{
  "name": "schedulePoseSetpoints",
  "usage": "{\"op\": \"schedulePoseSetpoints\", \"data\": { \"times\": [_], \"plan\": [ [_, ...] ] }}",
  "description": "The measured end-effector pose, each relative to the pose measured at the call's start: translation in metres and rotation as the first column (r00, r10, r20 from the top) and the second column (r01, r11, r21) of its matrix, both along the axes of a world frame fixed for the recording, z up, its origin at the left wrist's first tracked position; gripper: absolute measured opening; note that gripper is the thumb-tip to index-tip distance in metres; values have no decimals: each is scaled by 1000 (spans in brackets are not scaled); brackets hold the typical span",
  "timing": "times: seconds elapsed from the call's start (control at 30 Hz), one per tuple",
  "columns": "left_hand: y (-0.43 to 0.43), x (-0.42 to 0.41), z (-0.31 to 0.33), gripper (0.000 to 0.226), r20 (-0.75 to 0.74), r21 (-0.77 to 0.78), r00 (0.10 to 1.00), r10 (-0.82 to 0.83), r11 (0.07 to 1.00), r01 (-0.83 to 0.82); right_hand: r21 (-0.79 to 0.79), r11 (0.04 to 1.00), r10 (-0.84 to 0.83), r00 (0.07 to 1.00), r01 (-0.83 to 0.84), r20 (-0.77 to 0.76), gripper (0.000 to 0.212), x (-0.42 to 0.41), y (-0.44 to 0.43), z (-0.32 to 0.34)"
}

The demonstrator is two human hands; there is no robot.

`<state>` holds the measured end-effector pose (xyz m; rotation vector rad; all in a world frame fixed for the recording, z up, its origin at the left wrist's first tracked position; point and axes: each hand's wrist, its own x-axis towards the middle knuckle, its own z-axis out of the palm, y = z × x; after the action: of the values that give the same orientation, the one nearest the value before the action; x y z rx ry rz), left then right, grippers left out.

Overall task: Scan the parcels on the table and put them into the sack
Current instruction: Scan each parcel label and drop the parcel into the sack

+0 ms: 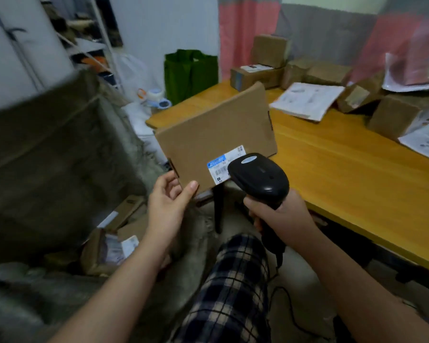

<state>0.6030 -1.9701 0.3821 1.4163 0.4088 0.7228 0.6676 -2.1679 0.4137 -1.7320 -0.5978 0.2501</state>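
My left hand (170, 198) pinches the lower left corner of a flat brown cardboard parcel (213, 134), held up in front of the table's near corner. A white and blue shipping label (223, 167) sits at its lower right. My right hand (280, 214) grips the handle of a black barcode scanner (260, 179), whose head points at the label and covers part of it. The grey-green woven sack (60, 154) gapes at the left, with several labelled parcels (112, 246) lying in its lower part.
The orange wooden table (344, 169) stretches to the right, carrying several brown boxes (270, 60), white mailers (307, 100) and a pink bag (406, 45). A green bag (188, 73) stands behind the table corner. The scanner cable (292, 313) trails down by my plaid trouser leg (233, 293).
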Motion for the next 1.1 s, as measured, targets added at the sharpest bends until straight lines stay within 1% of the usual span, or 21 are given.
{"op": "schedulePoseSetpoints", "data": {
  "times": [0.07,0.13,0.17,0.27,0.37,0.43,0.5,0.57,0.63,0.73,0.8,0.9,1.0,1.1],
  "plan": [
    [23,-39,-16,29,4,-26,990,138,990,-138,-13,996,85,996,-86,-10,14,-11,35,-7],
    [46,-73,-31,31,-4,-45,961,278,960,-277,-53,987,149,989,-148,2,19,-21,69,-16],
    [57,-87,-37,32,-16,-29,939,343,939,-343,-90,982,170,985,-169,7,21,-26,85,-20],
    [91,-123,-58,32,-56,51,873,484,875,-481,-155,963,225,974,-221,9,21,-37,125,-33],
    [118,-147,-76,37,-122,182,812,571,817,-547,-209,947,259,965,-244,47,21,-44,149,-45],
    [130,-154,-87,38,-156,262,791,592,797,-544,-247,939,257,965,-240,42,22,-45,159,-53],
    [141,-148,-91,38,-201,335,781,591,791,-513,-270,934,244,970,-235,0,21,-41,167,-60],
    [151,-134,-86,38,-236,364,776,586,793,-488,-257,938,231,972,-232,-32,20,-37,173,-65],
    [161,-124,-79,38,-191,346,756,626,764,-545,-241,944,225,974,-226,-31,22,-34,178,-67],
    [163,-128,-78,38,-81,252,706,704,700,-669,-245,947,208,978,-207,-22,24,-31,182,-69],
    [161,-139,-84,36,-74,203,687,723,685,-699,-270,943,204,979,-194,6,23,-31,185,-71],
    [155,-157,-92,34,-108,163,673,732,681,-714,-293,939,202,978,-180,46,25,-36,191,-71],
    [148,-169,-101,36,-156,147,645,748,663,-734,-336,914,261,963,-226,63,26,-47,195,-67],
    [151,-161,-104,46,-279,136,662,696,711,-690,-373,891,313,946,-260,88,27,-54,195,-67]
  ]
}}
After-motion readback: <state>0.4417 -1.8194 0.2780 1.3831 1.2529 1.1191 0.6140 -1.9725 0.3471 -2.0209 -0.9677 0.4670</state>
